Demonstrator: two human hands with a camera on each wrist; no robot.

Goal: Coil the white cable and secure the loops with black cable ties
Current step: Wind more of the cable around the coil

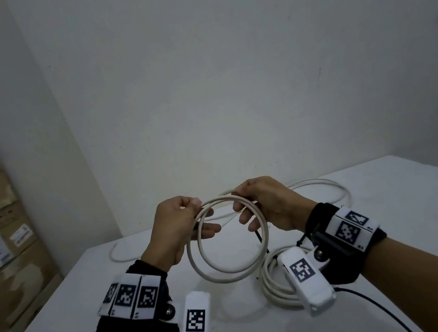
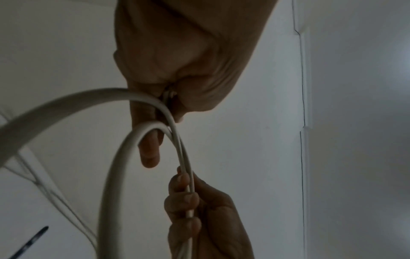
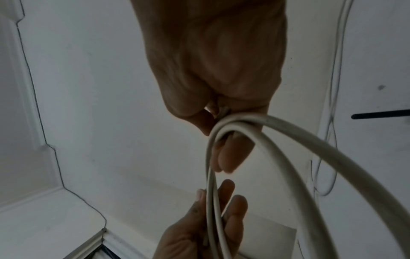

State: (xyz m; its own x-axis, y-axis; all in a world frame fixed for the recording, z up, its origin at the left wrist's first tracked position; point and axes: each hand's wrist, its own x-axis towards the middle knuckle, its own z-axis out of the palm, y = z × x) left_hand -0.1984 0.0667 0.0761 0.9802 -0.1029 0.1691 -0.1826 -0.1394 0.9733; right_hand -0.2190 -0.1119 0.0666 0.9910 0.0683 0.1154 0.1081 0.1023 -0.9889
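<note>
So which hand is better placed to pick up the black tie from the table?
Right, probably. The tie lies on the table just below the right hand. The left hand is farther from it and also grips the coil, so it can keep the loops together.
</note>
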